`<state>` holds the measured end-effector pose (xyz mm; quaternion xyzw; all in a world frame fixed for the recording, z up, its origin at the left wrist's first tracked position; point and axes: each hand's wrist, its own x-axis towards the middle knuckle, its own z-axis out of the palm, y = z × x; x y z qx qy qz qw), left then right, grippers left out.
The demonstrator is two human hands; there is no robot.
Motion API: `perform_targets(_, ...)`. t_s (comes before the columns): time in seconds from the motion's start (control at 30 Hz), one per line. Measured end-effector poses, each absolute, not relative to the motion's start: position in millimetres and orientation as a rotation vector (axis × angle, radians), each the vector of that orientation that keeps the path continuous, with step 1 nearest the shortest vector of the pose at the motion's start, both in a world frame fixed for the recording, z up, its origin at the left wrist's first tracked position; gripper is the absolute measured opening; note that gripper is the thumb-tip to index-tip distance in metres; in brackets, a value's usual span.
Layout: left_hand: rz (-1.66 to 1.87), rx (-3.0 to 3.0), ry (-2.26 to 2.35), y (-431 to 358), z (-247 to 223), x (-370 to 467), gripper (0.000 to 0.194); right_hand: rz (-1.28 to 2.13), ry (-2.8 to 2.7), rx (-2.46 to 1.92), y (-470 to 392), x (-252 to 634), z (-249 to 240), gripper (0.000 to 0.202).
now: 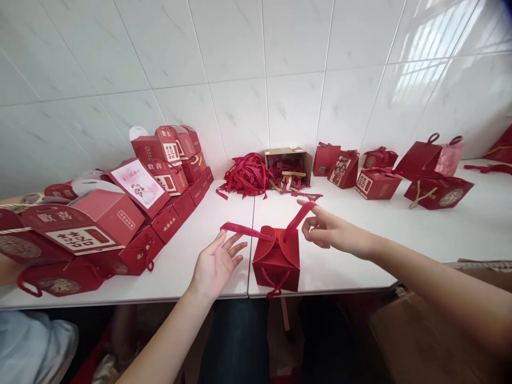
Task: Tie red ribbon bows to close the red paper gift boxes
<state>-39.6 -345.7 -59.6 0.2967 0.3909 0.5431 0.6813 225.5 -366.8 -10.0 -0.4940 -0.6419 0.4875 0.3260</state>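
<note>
A small red gift box [277, 262] stands upright at the front edge of the white table, its rounded top flaps folded together. A red ribbon [250, 230] passes through the top and stretches out to both sides. To the left, my left hand [219, 261] holds one ribbon end at the thumb and index finger, its other fingers loosely spread. On the right, my right hand [330, 230] holds the other end at the index finger, with the remaining fingers curled. Down the box's front hangs a twisted red cord [276, 282].
Stacked red boxes [172, 221] fill the left side. Against the tiled wall lie a heap of red ribbons [247, 173] and an open carton [309, 165] of small red and gold pieces. Several finished boxes [378, 184] stand at right. Another person's sleeve [38, 341] shows lower left.
</note>
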Motion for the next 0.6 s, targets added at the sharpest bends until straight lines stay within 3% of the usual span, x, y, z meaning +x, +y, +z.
perform_targets(0.17,1.357,0.479,0.864,-337.8,-41.1,-46.7,0.012,1.193,-1.286,-1.054,-363.5,221.3,-6.0,0.035)
perform_targets(0.6,1.689,1.188,0.77,-327.5,26.9,-35.7,0.017,0.755,-1.376,-0.967,-370.7,217.1,21.1,0.028)
